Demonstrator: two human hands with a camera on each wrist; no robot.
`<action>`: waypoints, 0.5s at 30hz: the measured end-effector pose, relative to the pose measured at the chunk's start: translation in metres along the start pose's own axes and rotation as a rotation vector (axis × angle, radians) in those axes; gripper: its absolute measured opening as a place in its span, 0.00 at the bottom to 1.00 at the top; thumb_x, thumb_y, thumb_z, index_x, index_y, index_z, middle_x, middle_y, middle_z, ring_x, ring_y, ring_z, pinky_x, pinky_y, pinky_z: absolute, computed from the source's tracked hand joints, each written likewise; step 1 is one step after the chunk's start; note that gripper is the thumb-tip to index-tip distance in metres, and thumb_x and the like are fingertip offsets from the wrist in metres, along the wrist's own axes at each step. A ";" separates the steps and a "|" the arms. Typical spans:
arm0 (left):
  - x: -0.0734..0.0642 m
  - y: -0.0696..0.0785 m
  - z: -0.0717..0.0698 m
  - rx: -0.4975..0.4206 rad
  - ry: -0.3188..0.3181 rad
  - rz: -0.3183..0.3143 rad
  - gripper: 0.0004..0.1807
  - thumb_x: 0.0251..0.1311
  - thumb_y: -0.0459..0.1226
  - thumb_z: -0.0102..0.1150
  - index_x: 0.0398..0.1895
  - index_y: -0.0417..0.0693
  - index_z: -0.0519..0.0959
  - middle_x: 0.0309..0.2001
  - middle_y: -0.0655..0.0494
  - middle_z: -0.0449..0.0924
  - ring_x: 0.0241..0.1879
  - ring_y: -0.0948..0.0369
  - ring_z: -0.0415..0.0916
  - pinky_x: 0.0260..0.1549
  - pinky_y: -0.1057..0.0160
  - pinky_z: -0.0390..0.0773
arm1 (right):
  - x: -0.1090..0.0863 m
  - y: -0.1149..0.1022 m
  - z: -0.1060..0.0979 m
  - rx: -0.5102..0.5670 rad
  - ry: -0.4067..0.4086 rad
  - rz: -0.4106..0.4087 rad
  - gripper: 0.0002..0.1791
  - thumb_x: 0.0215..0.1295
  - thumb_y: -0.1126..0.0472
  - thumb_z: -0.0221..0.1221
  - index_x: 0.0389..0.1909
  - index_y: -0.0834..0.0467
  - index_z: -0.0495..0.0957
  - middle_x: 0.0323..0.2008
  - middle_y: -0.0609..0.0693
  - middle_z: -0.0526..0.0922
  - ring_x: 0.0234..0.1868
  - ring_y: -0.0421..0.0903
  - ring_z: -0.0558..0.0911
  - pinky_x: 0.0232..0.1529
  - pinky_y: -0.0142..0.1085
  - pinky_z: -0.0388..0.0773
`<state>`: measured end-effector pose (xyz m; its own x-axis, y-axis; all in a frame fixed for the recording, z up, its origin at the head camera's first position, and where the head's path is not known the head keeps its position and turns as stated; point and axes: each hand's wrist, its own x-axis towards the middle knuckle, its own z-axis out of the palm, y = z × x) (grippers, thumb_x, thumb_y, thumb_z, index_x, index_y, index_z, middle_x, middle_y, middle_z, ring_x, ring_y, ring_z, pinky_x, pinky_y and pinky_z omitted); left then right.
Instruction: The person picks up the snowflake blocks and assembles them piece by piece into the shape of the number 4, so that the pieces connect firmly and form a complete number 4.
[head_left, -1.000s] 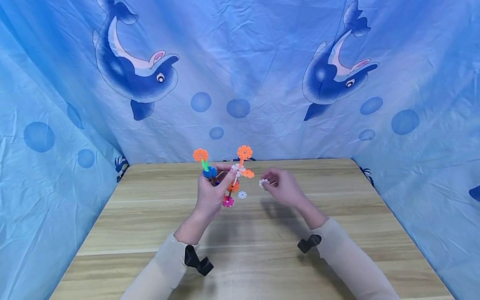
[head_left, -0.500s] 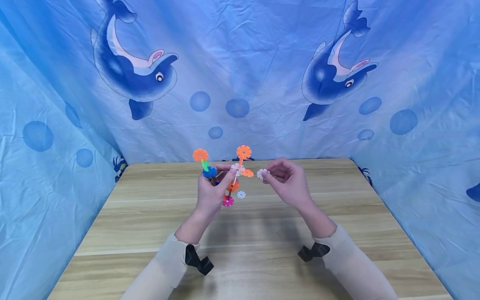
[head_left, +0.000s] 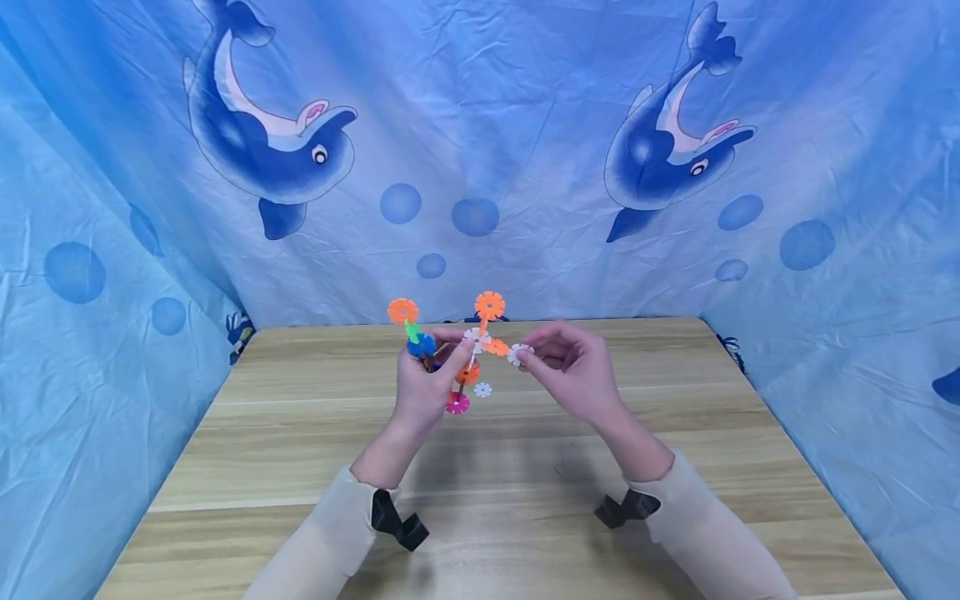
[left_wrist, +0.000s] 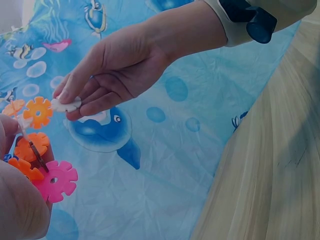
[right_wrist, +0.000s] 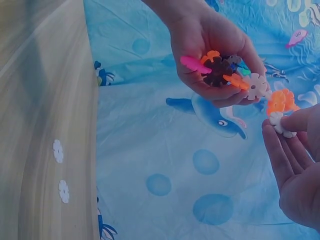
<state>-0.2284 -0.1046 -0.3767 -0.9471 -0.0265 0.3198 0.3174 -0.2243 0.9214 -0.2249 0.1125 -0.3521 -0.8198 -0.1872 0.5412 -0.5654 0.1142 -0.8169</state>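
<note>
My left hand point(head_left: 423, 392) grips a joined cluster of notched, flower-shaped plastic discs, held above the table. Its parts include a blue disc point(head_left: 421, 344), a white disc point(head_left: 476, 340), a pink disc point(left_wrist: 57, 181) and a dark brown disc point(right_wrist: 218, 72). Several orange discs belong to it too, one point(head_left: 490, 305) standing highest on the right. Between thumb and fingers, my right hand point(head_left: 573, 371) pinches a loose white disc point(head_left: 519, 355). That disc's edge meets the cluster's outer orange disc point(head_left: 497, 347); whether their notches interlock I cannot tell. Fingers hide part of the cluster's middle.
Two white discs, one nearer point(right_wrist: 63, 191) and one beside it point(right_wrist: 58, 151), lie flat on the wooden table point(head_left: 525, 533). A blue dolphin-print curtain point(head_left: 480, 150) hangs behind the table and along both sides.
My right hand has risen and come left, bringing the white disc from apart to the edge of the orange disc. The left hand has hardly moved.
</note>
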 end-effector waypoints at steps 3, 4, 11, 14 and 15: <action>0.000 0.000 0.000 -0.006 -0.008 0.009 0.07 0.70 0.30 0.66 0.46 0.37 0.82 0.43 0.63 0.87 0.47 0.60 0.85 0.49 0.66 0.87 | -0.001 0.001 0.000 -0.024 0.001 -0.011 0.07 0.64 0.74 0.70 0.42 0.66 0.86 0.36 0.64 0.91 0.33 0.44 0.92 0.37 0.36 0.92; 0.000 0.000 0.000 -0.009 -0.008 0.006 0.06 0.70 0.30 0.66 0.46 0.38 0.82 0.43 0.63 0.87 0.47 0.60 0.86 0.49 0.66 0.87 | -0.001 0.001 0.000 -0.036 0.002 -0.015 0.07 0.64 0.74 0.70 0.42 0.66 0.86 0.36 0.64 0.91 0.33 0.41 0.92 0.36 0.36 0.92; -0.001 -0.001 0.001 -0.017 -0.004 -0.016 0.06 0.69 0.30 0.66 0.45 0.35 0.82 0.40 0.63 0.88 0.42 0.62 0.87 0.47 0.67 0.88 | -0.004 0.000 0.000 -0.102 0.010 -0.041 0.07 0.63 0.72 0.72 0.42 0.65 0.88 0.35 0.61 0.92 0.31 0.39 0.91 0.36 0.34 0.91; -0.001 -0.001 0.002 -0.012 -0.014 -0.009 0.08 0.70 0.30 0.66 0.45 0.32 0.82 0.39 0.64 0.88 0.42 0.62 0.87 0.47 0.67 0.88 | -0.004 0.000 0.001 -0.127 0.010 -0.049 0.08 0.64 0.72 0.72 0.42 0.67 0.88 0.35 0.60 0.92 0.31 0.39 0.90 0.38 0.33 0.91; -0.001 -0.001 0.002 -0.008 -0.017 -0.009 0.08 0.70 0.30 0.66 0.45 0.31 0.82 0.39 0.64 0.88 0.42 0.62 0.87 0.47 0.67 0.88 | -0.004 0.000 0.001 -0.133 0.009 -0.048 0.08 0.64 0.71 0.72 0.43 0.67 0.88 0.36 0.60 0.92 0.31 0.40 0.91 0.38 0.32 0.91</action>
<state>-0.2275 -0.1027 -0.3776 -0.9490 -0.0078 0.3151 0.3082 -0.2324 0.9225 -0.2216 0.1124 -0.3543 -0.7919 -0.1866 0.5815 -0.6107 0.2342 -0.7565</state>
